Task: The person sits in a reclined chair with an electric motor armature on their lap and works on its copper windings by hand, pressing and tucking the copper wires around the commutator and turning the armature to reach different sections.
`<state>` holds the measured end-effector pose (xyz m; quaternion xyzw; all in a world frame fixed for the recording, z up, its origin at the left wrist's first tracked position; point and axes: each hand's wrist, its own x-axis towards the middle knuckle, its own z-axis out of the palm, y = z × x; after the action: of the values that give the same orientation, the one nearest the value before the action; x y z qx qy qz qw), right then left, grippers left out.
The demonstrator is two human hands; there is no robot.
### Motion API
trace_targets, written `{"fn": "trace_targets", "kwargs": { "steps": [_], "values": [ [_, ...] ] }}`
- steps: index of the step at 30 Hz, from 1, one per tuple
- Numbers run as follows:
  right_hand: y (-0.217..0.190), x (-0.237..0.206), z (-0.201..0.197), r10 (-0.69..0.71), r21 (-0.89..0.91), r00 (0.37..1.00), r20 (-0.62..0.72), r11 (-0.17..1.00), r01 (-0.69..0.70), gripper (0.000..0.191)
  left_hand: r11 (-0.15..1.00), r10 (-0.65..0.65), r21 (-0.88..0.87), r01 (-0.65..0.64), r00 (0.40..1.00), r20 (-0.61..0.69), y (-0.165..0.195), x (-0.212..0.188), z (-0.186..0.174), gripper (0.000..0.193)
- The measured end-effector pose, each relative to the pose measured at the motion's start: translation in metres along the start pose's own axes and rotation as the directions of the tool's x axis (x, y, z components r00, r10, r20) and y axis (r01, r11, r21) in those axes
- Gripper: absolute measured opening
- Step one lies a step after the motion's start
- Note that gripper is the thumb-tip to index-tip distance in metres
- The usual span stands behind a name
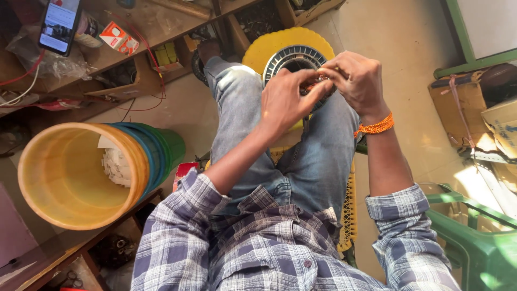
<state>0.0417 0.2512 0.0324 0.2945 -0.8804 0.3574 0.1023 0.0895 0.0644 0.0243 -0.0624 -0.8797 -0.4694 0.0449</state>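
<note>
A round slotted metal ring, like a motor stator, rests on my knees above a yellow stool. My left hand is at its near right edge, thumb and fingers pinched on thin coppery wire. My right hand meets it from the right, fingertips closed on the same wire. An orange thread band circles my right wrist. The lower right part of the ring is hidden behind both hands.
A stack of tubs, yellow outermost, holds white pieces at my left. A wooden workbench carries a phone, a small box and red wires. A green plastic chair and cardboard boxes stand at the right.
</note>
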Motion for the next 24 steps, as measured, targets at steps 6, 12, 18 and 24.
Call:
{"fn": "trace_targets", "kwargs": {
  "steps": [6,12,18,24],
  "values": [
    [-0.01,-0.012,0.0,0.196,0.127,0.972,-0.131,0.976,-0.18,0.008,0.896,0.019,-0.433,0.1,0.965,0.263,-0.035,0.037,0.016,0.016],
    [-0.034,-0.032,0.007,0.323,0.201,0.934,-0.152,0.935,-0.291,0.011,0.808,0.103,-0.563,0.175,0.898,0.427,-0.066,0.041,-0.003,0.013],
    [-0.015,-0.026,0.007,0.305,0.154,0.933,-0.19,0.948,-0.278,0.007,0.778,0.07,-0.553,0.297,0.834,0.547,-0.039,0.052,0.004,0.043],
    [-0.005,-0.038,-0.002,0.28,0.142,0.942,-0.183,0.956,-0.257,0.012,0.789,0.138,-0.575,0.216,0.85,0.508,-0.043,0.044,-0.005,0.037]
  ]
}}
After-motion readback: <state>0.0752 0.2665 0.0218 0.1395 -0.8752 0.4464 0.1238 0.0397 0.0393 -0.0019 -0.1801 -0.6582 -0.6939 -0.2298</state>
